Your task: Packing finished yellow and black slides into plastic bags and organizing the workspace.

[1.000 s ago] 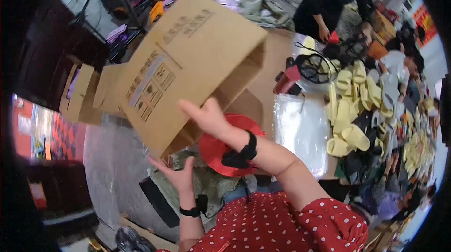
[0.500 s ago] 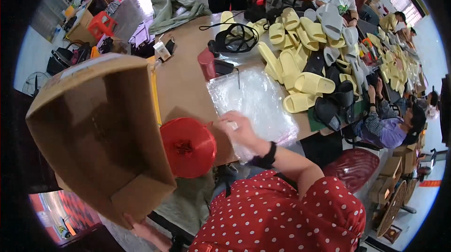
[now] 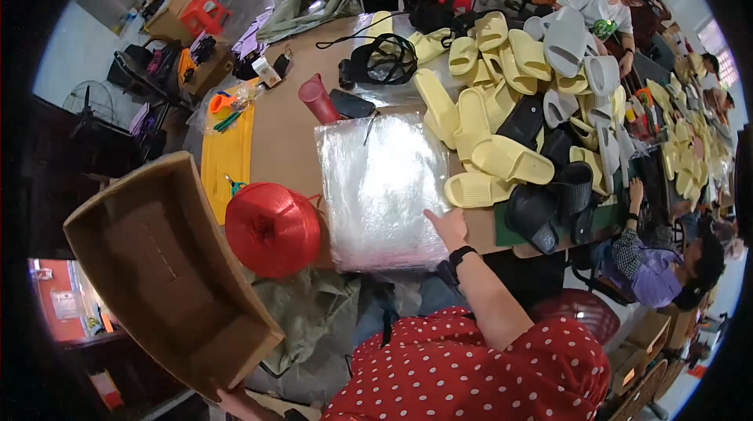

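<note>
Resting on the brown table (image 3: 276, 127) among people (image 3: 600, 7), the red roll (image 3: 273, 231) has clear plastic bags (image 3: 384, 186) to its right, my right hand (image 3: 449, 230) at their edge with one finger stretched. Below the roll, my left hand (image 3: 235, 401) is half hidden at the carton (image 3: 161, 252); I cannot tell if the fingers of either hand clamp. Left of the roll, this open carton shows its inner walls.

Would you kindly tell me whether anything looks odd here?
The slippers on the table lie jumbled, not paired: colours mixed, pointing different ways. The box at the left hand is tilted. Nothing looks spilled.
</note>
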Demonstrator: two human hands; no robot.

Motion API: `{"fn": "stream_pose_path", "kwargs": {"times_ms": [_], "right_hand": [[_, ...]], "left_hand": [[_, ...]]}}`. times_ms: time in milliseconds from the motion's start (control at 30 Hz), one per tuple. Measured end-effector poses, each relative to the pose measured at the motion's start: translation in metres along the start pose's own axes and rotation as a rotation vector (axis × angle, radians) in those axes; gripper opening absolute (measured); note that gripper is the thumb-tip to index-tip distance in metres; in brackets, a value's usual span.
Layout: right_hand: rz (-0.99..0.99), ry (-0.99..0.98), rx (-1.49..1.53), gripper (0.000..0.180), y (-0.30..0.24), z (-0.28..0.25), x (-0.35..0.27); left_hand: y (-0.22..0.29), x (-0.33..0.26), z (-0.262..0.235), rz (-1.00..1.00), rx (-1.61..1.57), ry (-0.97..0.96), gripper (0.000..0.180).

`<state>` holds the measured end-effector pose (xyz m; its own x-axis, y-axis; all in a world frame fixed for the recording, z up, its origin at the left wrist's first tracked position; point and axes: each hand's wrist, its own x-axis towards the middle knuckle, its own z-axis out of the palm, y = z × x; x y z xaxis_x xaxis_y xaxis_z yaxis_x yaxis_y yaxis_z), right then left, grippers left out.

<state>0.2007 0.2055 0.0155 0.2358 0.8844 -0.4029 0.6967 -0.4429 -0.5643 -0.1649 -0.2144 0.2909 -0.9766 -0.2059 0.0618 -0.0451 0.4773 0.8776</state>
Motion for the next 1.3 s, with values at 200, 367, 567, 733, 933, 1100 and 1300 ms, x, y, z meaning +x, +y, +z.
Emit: {"fn": "stream_pose_path", "kwargs": {"times_ms": [200, 367, 567, 733, 933, 1100, 1300], "right_hand": [[-0.135, -0.344, 0.085, 0.072, 0.006, 0.015, 0.003], [0.037, -0.162, 0.414, 0.092, 0.001, 0.041, 0.012], [0.31, -0.514, 0.588, 0.092, -0.03, 0.029, 0.014], [-0.092, -0.428, 0.719, 0.056, -0.021, 0.055, 0.013], [-0.12, -0.47, 0.863, 0.034, -0.053, -0.001, -0.013], [-0.214, -0.411, 0.76, 0.034, -0.018, -0.097, -0.035], [-0.222, -0.113, 0.402, 0.035, 0.063, -0.186, -0.033]], "left_hand": [[-0.049, -0.035, -0.05, -0.106, -0.075, 0.162, 0.055], [-0.046, -0.075, -0.064, -0.059, -0.144, 0.065, 0.053], [-0.022, -0.105, -0.075, 0.005, -0.216, 0.01, 0.051], [-0.016, -0.118, -0.087, 0.036, -0.258, -0.006, 0.05], [-0.012, -0.125, -0.115, -0.055, 0.031, 0.031, 0.049], [-0.041, -0.108, -0.131, -0.029, 0.133, -0.017, 0.04], [-0.035, -0.155, -0.119, 0.255, -0.02, -0.328, 0.031]]}}
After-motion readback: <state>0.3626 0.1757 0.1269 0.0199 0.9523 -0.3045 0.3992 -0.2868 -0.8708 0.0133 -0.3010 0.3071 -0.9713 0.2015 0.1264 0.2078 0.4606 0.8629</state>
